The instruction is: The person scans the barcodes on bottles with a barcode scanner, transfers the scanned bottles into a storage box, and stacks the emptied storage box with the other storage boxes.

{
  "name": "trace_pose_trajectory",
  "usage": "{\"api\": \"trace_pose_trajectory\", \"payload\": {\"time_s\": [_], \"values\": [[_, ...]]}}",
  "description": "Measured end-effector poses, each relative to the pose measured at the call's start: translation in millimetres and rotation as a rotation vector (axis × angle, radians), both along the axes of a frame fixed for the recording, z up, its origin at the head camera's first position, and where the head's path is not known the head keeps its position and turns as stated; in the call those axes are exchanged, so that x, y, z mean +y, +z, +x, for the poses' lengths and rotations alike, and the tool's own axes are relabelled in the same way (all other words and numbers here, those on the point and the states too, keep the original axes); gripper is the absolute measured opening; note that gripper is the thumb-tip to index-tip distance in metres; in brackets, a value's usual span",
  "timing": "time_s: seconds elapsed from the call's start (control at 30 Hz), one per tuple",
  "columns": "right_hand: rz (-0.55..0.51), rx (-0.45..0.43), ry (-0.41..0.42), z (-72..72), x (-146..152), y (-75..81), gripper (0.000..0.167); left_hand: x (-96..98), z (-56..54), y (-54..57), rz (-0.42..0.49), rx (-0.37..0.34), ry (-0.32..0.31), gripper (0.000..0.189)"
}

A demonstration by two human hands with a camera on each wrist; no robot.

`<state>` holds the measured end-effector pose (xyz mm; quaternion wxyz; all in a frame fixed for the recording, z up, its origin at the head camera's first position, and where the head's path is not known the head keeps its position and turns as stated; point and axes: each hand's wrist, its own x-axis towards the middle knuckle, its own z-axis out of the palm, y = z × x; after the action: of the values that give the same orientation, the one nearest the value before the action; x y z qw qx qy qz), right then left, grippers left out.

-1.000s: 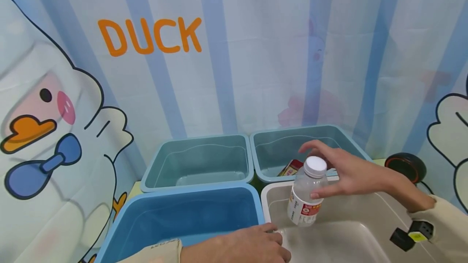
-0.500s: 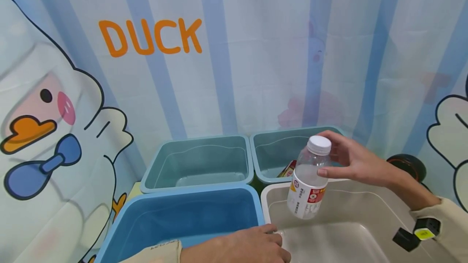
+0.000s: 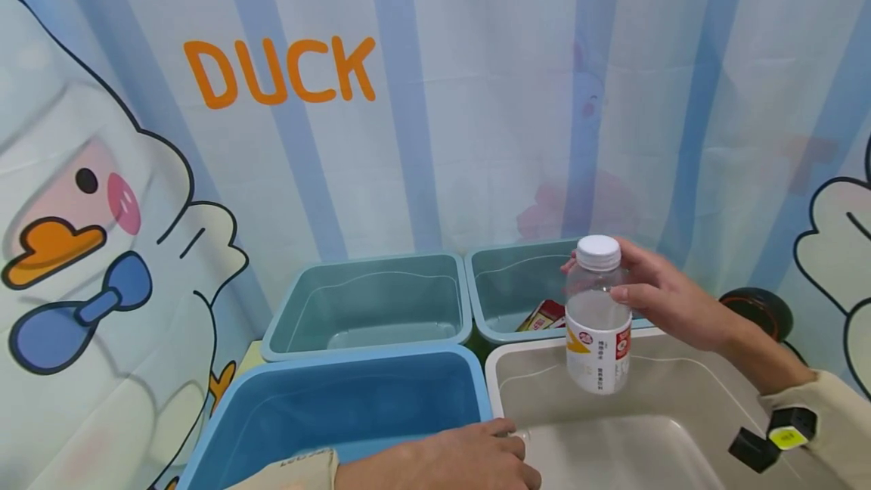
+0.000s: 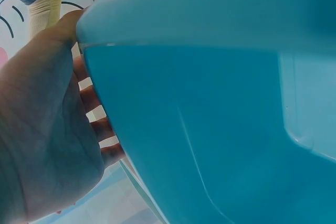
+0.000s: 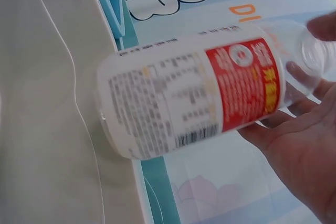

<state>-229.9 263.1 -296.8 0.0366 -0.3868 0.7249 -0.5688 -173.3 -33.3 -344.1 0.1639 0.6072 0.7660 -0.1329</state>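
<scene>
A clear plastic bottle point(image 3: 597, 316) with a white cap and a white-and-red label hangs upright above the beige bin's point(image 3: 680, 414) back left part. My right hand point(image 3: 670, 297) holds it near the neck, thumb on the near side and fingers behind. The right wrist view shows the bottle's point(image 5: 194, 93) label and barcode close up, with my right hand point(image 5: 304, 135) around its upper end. Resting at the rims between the beige bin and the blue bin point(image 3: 327, 384) is my left hand point(image 3: 449, 460), its fingers point(image 4: 92, 98) spread along the blue wall in the left wrist view.
Two teal bins stand behind, one at the back left point(image 3: 367, 301) and one at the back right point(image 3: 497, 271). A red-and-yellow packet point(image 3: 544, 314) lies in the right one. A round black object point(image 3: 758, 312) sits right of the bins, before a duck-print curtain point(image 3: 476, 97).
My right hand has closed around the bottle's neck. The bottle has risen, shifted slightly right and turned so its label faces differently. My left hand has stayed in place.
</scene>
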Motion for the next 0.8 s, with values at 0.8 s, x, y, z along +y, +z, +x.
{"api": "trace_pose_trajectory", "payload": {"time_s": [0.8], "values": [[0.059, 0.140, -0.428, 4.0, 1, 11.3, 0.062, 0.1, -0.6, -0.6, -0.007, 0.017, -0.025, 0.048]]}}
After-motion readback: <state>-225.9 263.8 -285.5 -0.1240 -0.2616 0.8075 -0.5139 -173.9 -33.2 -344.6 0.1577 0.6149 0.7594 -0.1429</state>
